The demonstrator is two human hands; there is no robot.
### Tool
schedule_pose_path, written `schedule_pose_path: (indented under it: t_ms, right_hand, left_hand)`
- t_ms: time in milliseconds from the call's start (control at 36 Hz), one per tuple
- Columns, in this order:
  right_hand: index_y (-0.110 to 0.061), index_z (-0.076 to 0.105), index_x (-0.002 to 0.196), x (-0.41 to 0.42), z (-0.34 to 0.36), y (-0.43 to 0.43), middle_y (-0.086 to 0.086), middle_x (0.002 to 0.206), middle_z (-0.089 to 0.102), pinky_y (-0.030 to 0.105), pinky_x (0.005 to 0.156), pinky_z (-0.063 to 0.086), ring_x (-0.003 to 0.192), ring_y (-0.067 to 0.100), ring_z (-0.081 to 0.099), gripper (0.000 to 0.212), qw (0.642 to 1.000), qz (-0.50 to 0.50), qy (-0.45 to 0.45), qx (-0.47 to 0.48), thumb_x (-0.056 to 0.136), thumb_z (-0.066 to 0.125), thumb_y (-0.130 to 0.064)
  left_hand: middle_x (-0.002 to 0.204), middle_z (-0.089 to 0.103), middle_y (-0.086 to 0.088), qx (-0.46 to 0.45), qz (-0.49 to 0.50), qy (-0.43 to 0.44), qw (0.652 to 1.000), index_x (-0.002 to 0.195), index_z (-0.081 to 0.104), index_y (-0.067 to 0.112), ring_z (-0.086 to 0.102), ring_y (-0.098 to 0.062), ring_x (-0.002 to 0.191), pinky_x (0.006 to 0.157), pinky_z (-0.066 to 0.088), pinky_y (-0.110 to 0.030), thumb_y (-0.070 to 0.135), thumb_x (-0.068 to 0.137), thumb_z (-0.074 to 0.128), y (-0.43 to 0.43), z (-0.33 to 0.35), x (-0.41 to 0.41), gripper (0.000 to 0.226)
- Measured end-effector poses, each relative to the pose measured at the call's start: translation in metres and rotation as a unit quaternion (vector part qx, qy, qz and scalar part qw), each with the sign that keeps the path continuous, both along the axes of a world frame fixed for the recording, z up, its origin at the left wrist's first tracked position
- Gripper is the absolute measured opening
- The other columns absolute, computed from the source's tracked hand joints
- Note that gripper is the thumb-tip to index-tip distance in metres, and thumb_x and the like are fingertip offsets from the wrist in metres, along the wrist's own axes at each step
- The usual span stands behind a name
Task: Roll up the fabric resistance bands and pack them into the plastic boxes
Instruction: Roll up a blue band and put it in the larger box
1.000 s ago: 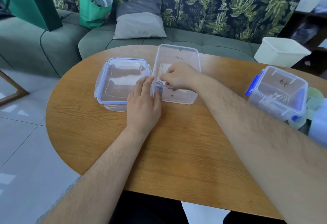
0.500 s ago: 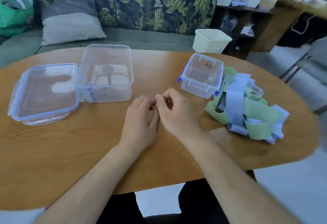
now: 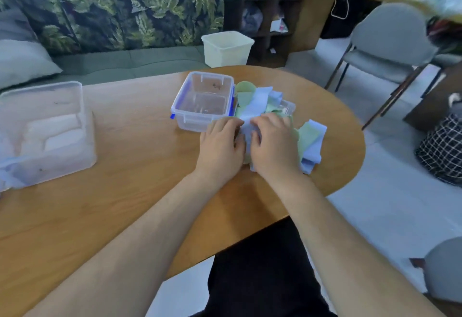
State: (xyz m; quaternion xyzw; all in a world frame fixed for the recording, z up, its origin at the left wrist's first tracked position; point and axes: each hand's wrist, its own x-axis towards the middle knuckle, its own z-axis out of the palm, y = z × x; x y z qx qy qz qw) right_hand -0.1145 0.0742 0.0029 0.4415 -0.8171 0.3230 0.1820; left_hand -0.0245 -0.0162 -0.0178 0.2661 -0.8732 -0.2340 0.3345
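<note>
Left hand [image 3: 221, 144] and right hand [image 3: 273, 146] lie side by side on the pile of bands [image 3: 310, 139], fingers curled round a pale blue band [image 3: 246, 129] held between them; the green and blue pile sits on the wooden surface [image 3: 125, 204], touching the right side of a small box [image 3: 202, 101] with blue clips; a large box [image 3: 45, 131] stands well apart at the left edge

The wooden table [image 3: 125, 204] holds a large box [image 3: 47, 131], a small box [image 3: 202, 101] and bands [image 3: 310, 139].
</note>
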Motion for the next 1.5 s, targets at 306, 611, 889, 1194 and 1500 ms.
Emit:
schedule_pose_path:
  t_ms: [306,611,889,1194,1500]
  right_hand:
    - [-0.016,0.072,0.103,-0.030,0.006,-0.020,0.003,0.112,0.063,0.045,0.096,0.036,0.113,0.030,0.045,0.021,0.992,-0.047,-0.003,0.121,0.096,0.054,-0.024]
    - [-0.015,0.070,0.094,-0.019,0.013,-0.004,0.000,0.090,0.065,0.036,0.079,0.049,0.085,0.019,0.057,0.008,0.991,0.079,-0.052,-0.093,0.091,0.064,-0.018]
    - [-0.019,0.065,0.106,0.018,0.066,-0.003,-0.009,0.090,0.066,0.010,0.071,0.042,0.086,0.005,0.061,0.009,0.961,0.146,-0.167,-0.163,0.098,0.064,-0.023]
    - [-0.022,0.044,0.139,0.081,0.096,-0.037,0.004,0.111,0.068,0.020,0.075,0.056,0.092,0.010,0.069,0.060,0.850,0.259,-0.456,-0.040,0.089,0.076,-0.015]
    - [-0.025,0.070,0.091,0.125,0.106,-0.080,-0.022,0.050,0.051,0.014,0.051,0.037,0.049,-0.003,0.043,0.017,0.893,0.287,-0.346,0.029,0.089,0.060,-0.012]
  left_hand:
    - [0.141,0.053,-0.002,0.027,0.006,-0.077,0.997,0.142,0.050,0.020,0.042,-0.026,0.134,0.108,0.027,-0.037,0.027,0.100,0.052,-0.006,0.006,-0.025,0.042]
    - [0.115,0.063,0.003,0.160,-0.018,0.088,0.983,0.124,0.060,0.028,0.059,-0.015,0.105,0.096,0.049,-0.043,0.020,0.091,0.059,-0.007,0.023,-0.012,0.034]
    - [0.104,0.065,0.013,0.225,-0.051,0.224,0.947,0.116,0.065,0.032,0.063,-0.011,0.086,0.080,0.055,-0.030,0.020,0.095,0.067,-0.004,0.076,0.026,0.025]
    - [0.088,0.065,0.023,0.219,0.041,0.298,0.928,0.105,0.063,0.030,0.062,-0.006,0.081,0.069,0.049,-0.016,0.010,0.093,0.068,-0.034,0.098,0.112,0.024]
    - [0.102,0.039,0.009,0.139,0.213,0.166,0.953,0.102,0.055,0.023,0.048,-0.010,0.099,0.084,0.041,-0.021,0.031,0.085,0.076,-0.054,0.085,0.177,0.028]
